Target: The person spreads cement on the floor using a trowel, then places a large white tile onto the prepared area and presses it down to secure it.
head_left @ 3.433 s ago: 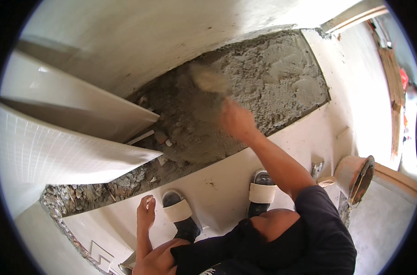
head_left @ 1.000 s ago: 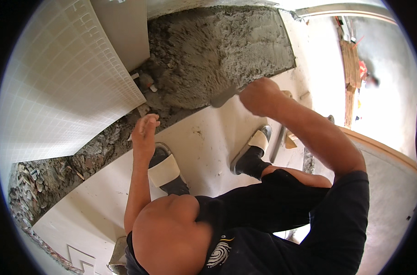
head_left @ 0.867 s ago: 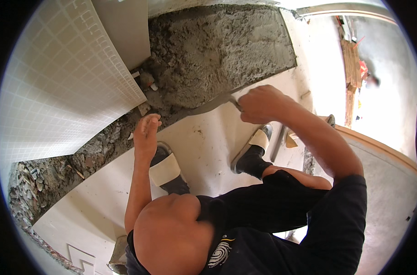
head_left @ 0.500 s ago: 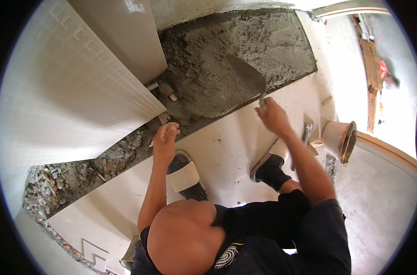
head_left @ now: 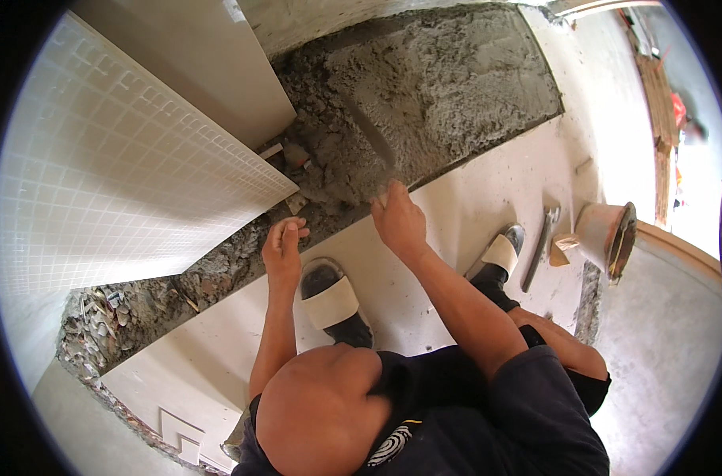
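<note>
My right hand (head_left: 400, 220) is closed around the handle of a trowel, most of it hidden by the fingers. Seen nearly edge-on, the trowel's thin blade (head_left: 369, 131) is in the wet grey mortar bed (head_left: 480, 87). My left hand (head_left: 281, 250) hovers beside the mortar's near edge, fingers loosely bent and thumb apart, with nothing visible in it. Just beyond it is the lower corner of a large pale tile (head_left: 154, 166), which stands tilted with its gridded back showing.
A second smooth tile (head_left: 194, 55) leans behind the first. Rubble (head_left: 130, 317) fills the trench at left. My sandalled feet rest on the pale laid floor (head_left: 448, 202). To the right lie a long-handled tool (head_left: 540, 250) and a mortar-stained bucket (head_left: 603, 234) on its side.
My right hand has moved left with the trowel, and its blade has turned from broadside to nearly edge-on. My left hand has barely moved. The view has shifted slightly.
</note>
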Demonstrator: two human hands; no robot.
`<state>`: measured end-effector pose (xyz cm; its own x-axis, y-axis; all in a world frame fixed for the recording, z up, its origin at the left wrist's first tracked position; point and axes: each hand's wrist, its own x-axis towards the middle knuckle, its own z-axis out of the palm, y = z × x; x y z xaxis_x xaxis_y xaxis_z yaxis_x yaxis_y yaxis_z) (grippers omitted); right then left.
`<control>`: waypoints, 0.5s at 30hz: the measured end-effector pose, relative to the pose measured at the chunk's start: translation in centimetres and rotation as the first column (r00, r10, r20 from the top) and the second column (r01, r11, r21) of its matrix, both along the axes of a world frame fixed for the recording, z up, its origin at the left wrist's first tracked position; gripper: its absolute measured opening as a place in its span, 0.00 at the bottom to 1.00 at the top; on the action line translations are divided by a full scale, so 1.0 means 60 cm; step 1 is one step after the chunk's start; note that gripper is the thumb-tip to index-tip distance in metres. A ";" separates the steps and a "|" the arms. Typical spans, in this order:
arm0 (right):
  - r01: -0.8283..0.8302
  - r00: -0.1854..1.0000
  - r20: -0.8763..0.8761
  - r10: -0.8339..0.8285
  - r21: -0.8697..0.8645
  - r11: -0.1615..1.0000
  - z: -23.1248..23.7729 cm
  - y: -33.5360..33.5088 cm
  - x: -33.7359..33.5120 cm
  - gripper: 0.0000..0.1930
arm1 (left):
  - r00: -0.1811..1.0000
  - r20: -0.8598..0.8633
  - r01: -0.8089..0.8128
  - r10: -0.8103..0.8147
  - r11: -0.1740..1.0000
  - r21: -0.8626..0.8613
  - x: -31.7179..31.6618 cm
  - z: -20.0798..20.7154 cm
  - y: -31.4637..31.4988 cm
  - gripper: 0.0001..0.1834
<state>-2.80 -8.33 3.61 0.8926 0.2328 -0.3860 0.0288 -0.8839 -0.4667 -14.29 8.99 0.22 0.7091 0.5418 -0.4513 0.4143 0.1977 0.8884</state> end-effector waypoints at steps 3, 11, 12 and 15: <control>-0.113 0.991 -0.078 0.112 -0.001 0.994 -0.002 0.010 -0.029 0.19 | 1.000 -0.010 0.003 -0.003 1.000 0.029 0.008 0.004 0.004 0.17; 0.304 0.952 -0.051 -0.301 0.231 0.924 -0.027 -0.068 -0.070 0.21 | 0.999 0.005 -0.041 0.041 0.999 0.009 -0.001 0.010 0.019 0.17; 0.310 0.948 -0.125 -0.292 0.163 0.937 -0.031 -0.070 -0.071 0.22 | 0.999 0.005 -0.039 0.039 0.999 0.010 -0.001 0.008 0.020 0.17; 0.237 0.967 -0.127 -0.222 0.118 0.964 -0.036 -0.061 -0.088 0.23 | 0.999 0.003 -0.037 0.037 0.999 0.012 0.005 0.004 0.019 0.18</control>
